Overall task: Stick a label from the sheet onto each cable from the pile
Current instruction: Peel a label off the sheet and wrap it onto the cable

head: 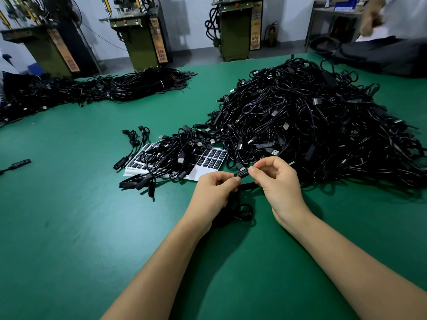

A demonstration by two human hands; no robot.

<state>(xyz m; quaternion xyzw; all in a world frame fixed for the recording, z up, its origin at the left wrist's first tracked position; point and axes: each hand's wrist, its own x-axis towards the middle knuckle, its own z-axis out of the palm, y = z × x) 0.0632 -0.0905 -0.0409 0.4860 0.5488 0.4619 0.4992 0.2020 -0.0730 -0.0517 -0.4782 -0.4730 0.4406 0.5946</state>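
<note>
Both hands pinch one black label (241, 174) between them: left hand (215, 191) fingers grip its left end, right hand (278, 179) fingers its right. It hangs just above a cable (240, 210) on the green desk (69, 227), near the label sheet (208, 161) and beside the pile (312, 125).

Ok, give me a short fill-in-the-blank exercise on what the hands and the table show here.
1. Both hands, the left hand and the right hand, pinch one black ____ with white print between them.
2. The label sheet lies partly under a bunch of black ____.
3. The big cable pile lies on the person's ____ side of the table.
4. The table top is ____ in colour.

Missing words: label; cables; right; green
</note>
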